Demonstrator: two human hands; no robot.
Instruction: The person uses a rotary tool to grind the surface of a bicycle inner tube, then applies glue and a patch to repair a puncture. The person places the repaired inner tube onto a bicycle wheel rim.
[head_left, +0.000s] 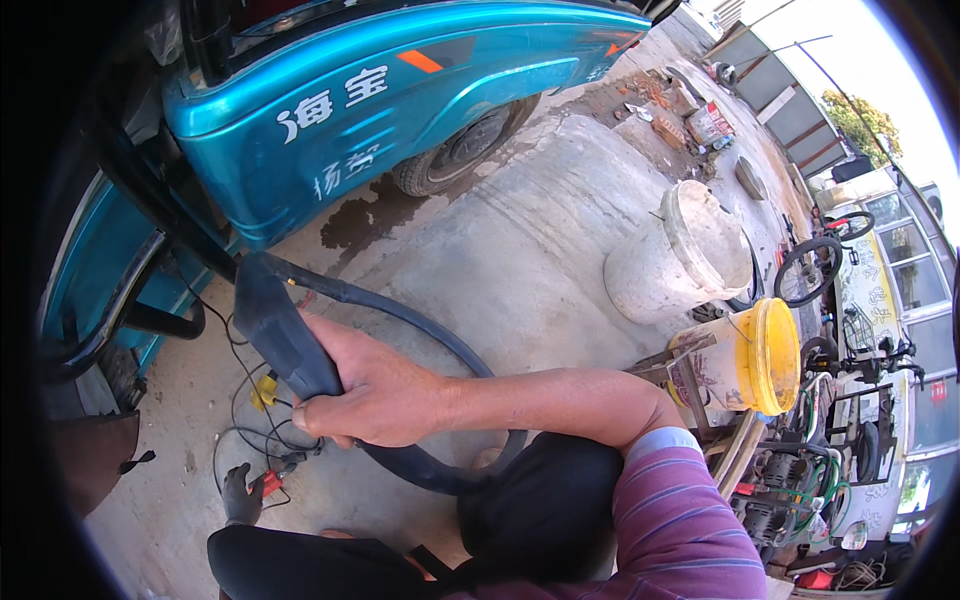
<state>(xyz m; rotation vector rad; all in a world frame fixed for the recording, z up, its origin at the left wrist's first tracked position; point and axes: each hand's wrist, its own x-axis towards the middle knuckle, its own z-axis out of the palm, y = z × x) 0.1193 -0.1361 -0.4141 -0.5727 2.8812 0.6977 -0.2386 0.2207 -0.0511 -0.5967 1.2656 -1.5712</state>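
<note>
Vehicle body (400,90), blue, far left, parked on stained concrete floor (520,250); rear wheel (465,145) showing under the arch.

Rubber inner tube (290,340), black, limp loop, free of any wheel: upper fold gripped at centre left, remainder curving right and near, down toward the knee.

Right hand (375,395), fingers closed round the tube's thick folded part, forearm entering from right in a striped purple sleeve (680,520).

Left hand (240,495), dark-gloved, low at near left, resting by a small red-handled tool (272,483); grip not clear enough to tell.

Progress, as judged: tube already out and in hand, seemingly deflated; no patch, glue or pump visible at the tube, so inspection or repair apparently not yet done.

White bucket (680,255), tipped on its side, right of centre.

Yellow-lidded bucket (745,360), also lying over, on a rough wooden stand (680,365), right.

Bicycle wheels (808,268) and engine parts (790,490), far right, well apart from the hands.

Thin black cables (240,400) with a yellow connector (264,390), loose on the floor directly beneath the tube, nearest obstruction.
</note>
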